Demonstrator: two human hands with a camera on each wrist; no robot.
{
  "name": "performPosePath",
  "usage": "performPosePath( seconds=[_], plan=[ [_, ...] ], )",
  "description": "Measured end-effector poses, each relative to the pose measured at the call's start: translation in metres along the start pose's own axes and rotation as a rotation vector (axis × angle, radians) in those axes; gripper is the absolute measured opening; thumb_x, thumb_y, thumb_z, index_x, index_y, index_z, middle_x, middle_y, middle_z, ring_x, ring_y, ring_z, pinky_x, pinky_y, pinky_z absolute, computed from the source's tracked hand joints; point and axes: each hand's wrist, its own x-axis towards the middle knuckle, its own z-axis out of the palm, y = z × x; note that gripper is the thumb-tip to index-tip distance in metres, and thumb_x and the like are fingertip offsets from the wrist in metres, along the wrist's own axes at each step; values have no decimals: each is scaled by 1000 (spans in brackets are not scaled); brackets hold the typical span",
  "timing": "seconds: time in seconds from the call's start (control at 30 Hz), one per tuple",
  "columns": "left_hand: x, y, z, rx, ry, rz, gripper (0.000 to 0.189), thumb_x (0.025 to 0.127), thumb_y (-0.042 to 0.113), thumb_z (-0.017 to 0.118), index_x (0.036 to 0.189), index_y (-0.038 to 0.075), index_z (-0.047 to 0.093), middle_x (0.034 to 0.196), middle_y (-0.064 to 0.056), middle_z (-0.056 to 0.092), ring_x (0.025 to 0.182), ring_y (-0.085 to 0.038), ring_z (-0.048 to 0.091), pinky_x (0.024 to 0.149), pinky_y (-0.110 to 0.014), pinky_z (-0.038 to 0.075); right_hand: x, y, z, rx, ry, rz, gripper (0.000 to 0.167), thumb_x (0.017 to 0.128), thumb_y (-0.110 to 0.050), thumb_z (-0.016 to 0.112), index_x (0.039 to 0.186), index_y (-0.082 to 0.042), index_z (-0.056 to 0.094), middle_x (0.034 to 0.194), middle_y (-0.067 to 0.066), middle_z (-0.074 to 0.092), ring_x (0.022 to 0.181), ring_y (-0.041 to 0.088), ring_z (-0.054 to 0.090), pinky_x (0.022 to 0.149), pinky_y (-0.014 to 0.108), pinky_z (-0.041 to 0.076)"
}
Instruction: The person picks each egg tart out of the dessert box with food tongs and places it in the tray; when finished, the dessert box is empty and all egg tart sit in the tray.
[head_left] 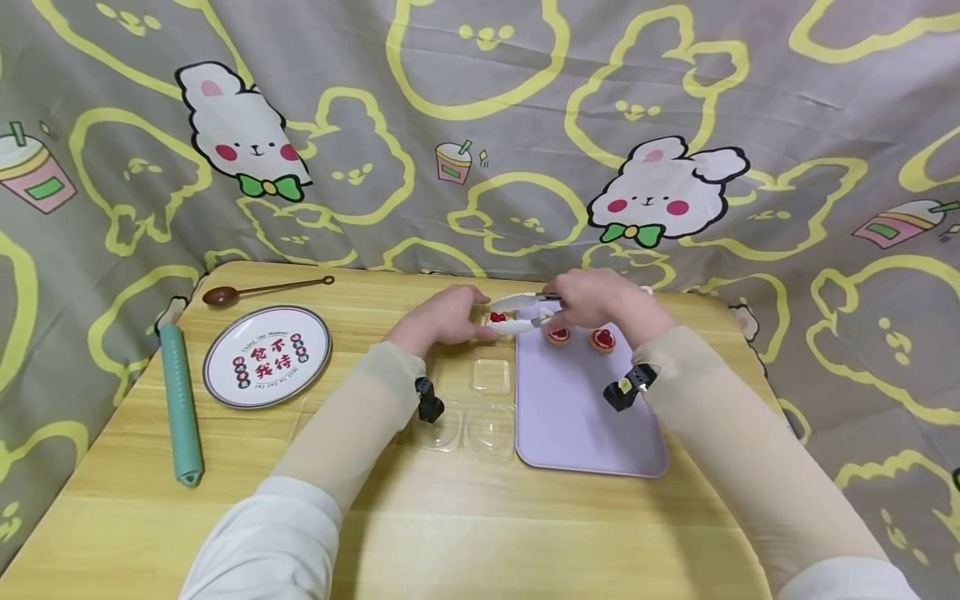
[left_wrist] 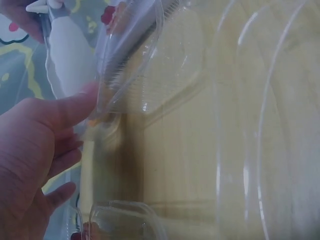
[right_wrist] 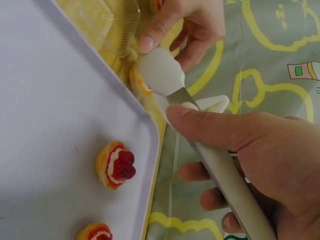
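My right hand (head_left: 596, 296) grips a pair of tongs (right_wrist: 162, 72) with white, broad tips. Between those tips, just past the far left corner of the lilac tray (head_left: 592, 433), sits a small red-topped tart (head_left: 497, 317). My left hand (head_left: 447, 315) is beside it, thumb and fingers pinching the edge of a clear plastic container (left_wrist: 145, 80) with several compartments. In the left wrist view another red-topped piece shows through the plastic at the bottom edge. Two tarts lie on the tray, one (head_left: 603, 339) right of the other (head_left: 557, 336).
On the left of the wooden table (head_left: 420, 533) lie a white plate (head_left: 225, 342) with red lettering, a brown long-handled spoon (head_left: 222, 296) and a long green tube-like package (head_left: 182, 408). A patterned curtain (head_left: 360, 167) hangs right behind the table.
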Motion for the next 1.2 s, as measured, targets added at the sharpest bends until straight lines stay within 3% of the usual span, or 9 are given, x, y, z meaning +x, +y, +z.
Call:
performPosePath(
  seconds=[0.23, 0.4, 0.57, 0.7, 0.97, 1.2],
  plan=[
    [0, 0, 2, -18, -2, -15, 77, 91, 44, 85, 151, 5, 57, 147, -11, 61, 111, -22, 56, 110, -39, 45, 2, -2, 4, -28, 6, 8, 48, 93, -48, 81, 122, -11, 73, 84, 2, 65, 80, 25, 61, 73, 51, 54],
    [1, 0, 3, -22, -11, -26, 78, 90, 44, 86, 152, 5, 56, 147, -11, 61, 109, -23, 56, 106, -38, 46, 3, -4, 6, -39, 20, -6, 51, 93, -46, 82, 129, -11, 73, 87, 2, 66, 82, 26, 62, 78, 53, 55],
    [2, 1, 2, -31, -17, -26, 78, 91, 43, 86, 152, 5, 56, 146, -11, 61, 107, -23, 56, 102, -38, 47, 2, 1, 6, -43, 46, -10, 49, 92, -44, 83, 128, -12, 73, 86, 1, 66, 80, 26, 61, 76, 50, 53],
    [3, 1, 2, -30, -8, -17, 79, 89, 43, 87, 151, 3, 57, 147, -11, 62, 109, -22, 57, 106, -38, 47, -4, 6, 3, -20, 81, -16, 49, 91, -44, 85, 127, -13, 73, 90, 1, 67, 80, 25, 60, 75, 47, 52],
    [2, 0, 1, -12, 2, -10, 78, 90, 44, 86, 150, 3, 58, 149, -12, 60, 138, -27, 53, 120, -40, 39, -32, 12, -5, -1, 99, 8, 64, 92, -48, 82, 144, -13, 66, 107, 4, 72, 92, 26, 64, 83, 50, 54],
    [3, 1, 0, -29, -9, -20, 77, 90, 44, 86, 150, 5, 58, 152, -12, 58, 144, -30, 49, 122, -42, 36, -67, 24, 0, 16, 90, 11, 62, 93, -51, 80, 141, -14, 68, 104, 0, 72, 85, 22, 63, 72, 45, 53]
  ],
)
